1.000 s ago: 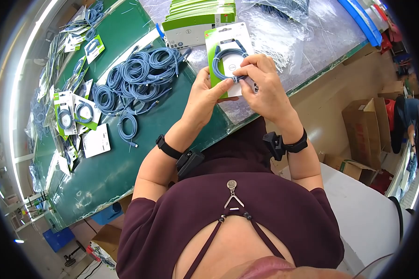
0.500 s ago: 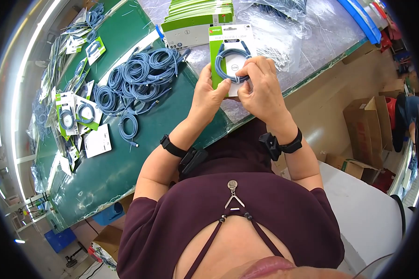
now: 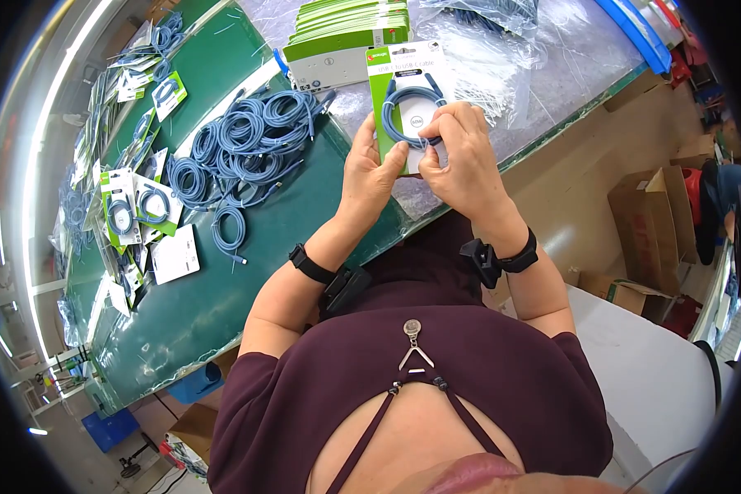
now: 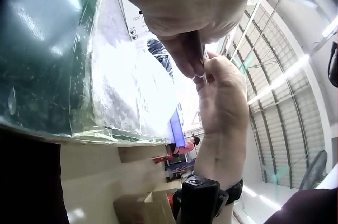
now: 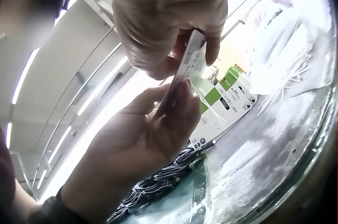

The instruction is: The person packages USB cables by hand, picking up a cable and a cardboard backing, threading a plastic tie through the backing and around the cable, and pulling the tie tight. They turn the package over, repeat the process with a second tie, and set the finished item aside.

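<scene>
A green-and-white card with a coiled blue cable on its front is held upright over the table edge in the head view. My left hand grips the card's lower left side, thumb on the front by the coil. My right hand pinches at the coil's lower right, where a thin clear tie shows. In the right wrist view the card is edge-on between my left hand and my right hand. The left wrist view shows both hands meeting, the cable hidden.
Behind the card stands a stack of similar cards. White ties lie in plastic to the right. Blue coiled cables are heaped on the green table, with carded cables at the far left. Cardboard boxes stand on the floor.
The card has turned more upright and its front faces the head camera more squarely. My left thumb has shifted slightly; my right fingers remain at the coil's bottom.
</scene>
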A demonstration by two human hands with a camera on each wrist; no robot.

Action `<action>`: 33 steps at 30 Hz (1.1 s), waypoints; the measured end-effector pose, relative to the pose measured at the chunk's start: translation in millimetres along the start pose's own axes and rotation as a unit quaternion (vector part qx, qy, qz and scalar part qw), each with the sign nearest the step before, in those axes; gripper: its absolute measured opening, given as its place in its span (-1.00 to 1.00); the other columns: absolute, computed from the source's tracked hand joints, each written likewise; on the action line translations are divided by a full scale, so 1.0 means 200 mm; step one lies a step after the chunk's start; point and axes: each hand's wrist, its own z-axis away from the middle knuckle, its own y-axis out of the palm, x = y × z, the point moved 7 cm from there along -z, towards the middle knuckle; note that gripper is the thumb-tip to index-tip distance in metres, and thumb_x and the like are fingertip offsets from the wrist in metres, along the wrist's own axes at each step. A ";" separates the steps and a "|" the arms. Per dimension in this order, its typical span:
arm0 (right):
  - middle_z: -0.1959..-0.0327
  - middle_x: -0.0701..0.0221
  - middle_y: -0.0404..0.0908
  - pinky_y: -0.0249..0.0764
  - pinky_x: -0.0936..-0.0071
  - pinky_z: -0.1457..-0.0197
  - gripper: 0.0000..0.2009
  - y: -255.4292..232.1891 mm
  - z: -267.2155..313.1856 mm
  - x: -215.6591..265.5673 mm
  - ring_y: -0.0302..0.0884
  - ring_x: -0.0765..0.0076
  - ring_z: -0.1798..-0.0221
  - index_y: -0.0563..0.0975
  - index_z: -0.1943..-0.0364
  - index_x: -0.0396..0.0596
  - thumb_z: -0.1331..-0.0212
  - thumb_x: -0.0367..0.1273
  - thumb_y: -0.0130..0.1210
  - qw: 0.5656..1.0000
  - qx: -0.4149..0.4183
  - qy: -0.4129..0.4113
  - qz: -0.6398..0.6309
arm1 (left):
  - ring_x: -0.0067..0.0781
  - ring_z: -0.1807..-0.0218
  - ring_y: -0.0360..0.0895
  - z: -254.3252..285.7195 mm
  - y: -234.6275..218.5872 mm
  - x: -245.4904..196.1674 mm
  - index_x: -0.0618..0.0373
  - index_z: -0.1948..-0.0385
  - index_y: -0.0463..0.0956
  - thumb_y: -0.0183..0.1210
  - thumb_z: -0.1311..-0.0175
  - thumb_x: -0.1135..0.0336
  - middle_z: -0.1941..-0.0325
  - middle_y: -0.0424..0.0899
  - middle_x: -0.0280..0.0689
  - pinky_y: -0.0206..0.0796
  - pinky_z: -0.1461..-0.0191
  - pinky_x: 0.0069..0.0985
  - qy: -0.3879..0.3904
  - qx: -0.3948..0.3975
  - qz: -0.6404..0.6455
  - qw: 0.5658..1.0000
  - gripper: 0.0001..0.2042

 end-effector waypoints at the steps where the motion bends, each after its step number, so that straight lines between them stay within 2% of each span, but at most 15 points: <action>1: 0.18 0.24 0.42 0.31 0.26 -0.05 -0.73 0.00 0.00 0.00 0.35 0.05 0.07 0.48 0.32 -0.11 0.21 -0.60 0.15 1.000 0.001 0.000 0.002 | -0.54 -0.12 0.43 0.00 0.00 0.00 0.28 -0.30 0.12 0.19 -0.24 0.48 -0.12 0.45 -0.25 0.37 -0.13 -0.58 -0.012 0.000 -0.009 1.000 -0.40; 12: 0.19 0.23 0.40 0.32 0.21 -0.01 -0.65 0.04 0.04 0.07 0.34 0.03 0.10 0.39 0.22 -0.12 0.19 -0.60 0.16 1.000 0.000 -0.007 0.027 | -0.48 -0.13 0.44 0.00 -0.08 0.08 0.25 -0.31 0.11 0.33 -0.13 0.41 -0.11 0.46 -0.21 0.37 -0.14 -0.54 -0.139 -0.030 -0.044 0.989 -0.28; 15: 0.20 0.22 0.39 0.33 0.20 0.00 -0.63 0.03 0.03 0.10 0.34 0.03 0.10 0.38 0.21 -0.13 0.20 -0.61 0.16 0.999 -0.009 -0.014 0.041 | -0.46 -0.12 0.46 -0.04 -0.08 0.00 0.27 -0.32 0.10 0.34 -0.10 0.40 -0.12 0.47 -0.18 0.38 -0.12 -0.55 0.050 0.013 -0.205 0.977 -0.25; 16: 0.20 0.23 0.39 0.33 0.20 0.01 -0.63 0.02 0.03 0.11 0.34 0.03 0.10 0.38 0.21 -0.13 0.20 -0.62 0.16 0.999 -0.009 -0.016 0.041 | -0.46 -0.12 0.46 -0.03 -0.08 0.00 0.27 -0.32 0.10 0.34 -0.10 0.40 -0.12 0.47 -0.18 0.38 -0.12 -0.55 0.050 0.013 -0.205 0.977 -0.25; 19: 0.20 0.23 0.39 0.34 0.21 0.02 -0.62 -0.01 0.03 0.13 0.34 0.03 0.11 0.38 0.21 -0.12 0.20 -0.62 0.17 0.999 -0.013 -0.020 0.043 | -0.36 -0.08 0.54 0.00 -0.06 -0.10 0.27 -0.33 0.09 0.37 -0.04 0.39 -0.11 0.52 -0.11 0.42 -0.07 -0.50 0.173 0.005 -0.331 0.928 -0.21; 24: 0.20 0.22 0.39 0.34 0.22 0.03 -0.63 -0.01 0.05 0.13 0.34 0.02 0.11 0.39 0.21 -0.11 0.19 -0.62 0.17 1.000 -0.003 -0.012 0.027 | -0.24 -0.04 0.60 0.04 -0.04 -0.15 0.25 -0.33 0.10 0.36 -0.01 0.39 -0.07 0.56 -0.04 0.47 -0.02 -0.44 0.194 -0.013 -0.403 0.894 -0.20; 27: 0.20 0.22 0.39 0.34 0.22 0.04 -0.64 0.00 0.06 0.12 0.34 0.02 0.12 0.39 0.21 -0.11 0.18 -0.63 0.16 0.999 -0.021 -0.007 0.038 | -0.13 0.03 0.65 0.05 0.00 -0.17 0.23 -0.33 0.09 0.36 0.00 0.38 -0.03 0.59 -0.01 0.50 0.04 -0.40 0.245 -0.024 -0.429 0.869 -0.19; 31: 0.22 0.22 0.38 0.34 0.25 0.03 -0.66 0.00 0.07 0.11 0.33 0.01 0.11 0.39 0.22 -0.12 0.16 -0.63 0.14 0.999 -0.030 -0.002 0.029 | -0.24 -0.07 0.59 0.05 -0.02 -0.14 0.25 -0.34 0.07 0.34 -0.01 0.42 -0.10 0.54 -0.03 0.45 -0.07 -0.43 0.200 -0.014 -0.412 0.889 -0.19; 32: 0.22 0.24 0.38 0.35 0.28 0.03 -0.68 -0.01 0.07 0.11 0.34 0.06 0.12 0.39 0.21 -0.13 0.13 -0.62 0.13 0.999 -0.044 -0.007 -0.001 | -0.24 -0.07 0.59 0.04 -0.03 -0.13 0.25 -0.34 0.07 0.34 -0.01 0.42 -0.10 0.54 -0.03 0.45 -0.07 -0.43 0.201 -0.014 -0.413 0.888 -0.19; 33: 0.22 0.26 0.38 0.36 0.30 0.04 -0.70 -0.03 0.07 0.11 0.36 0.11 0.13 0.39 0.21 -0.13 0.09 -0.62 0.12 0.998 -0.057 -0.012 -0.031 | -0.28 -0.12 0.54 0.04 -0.05 -0.10 0.26 -0.34 0.06 0.33 -0.03 0.44 -0.13 0.50 -0.06 0.40 -0.12 -0.44 0.192 -0.011 -0.373 0.908 -0.20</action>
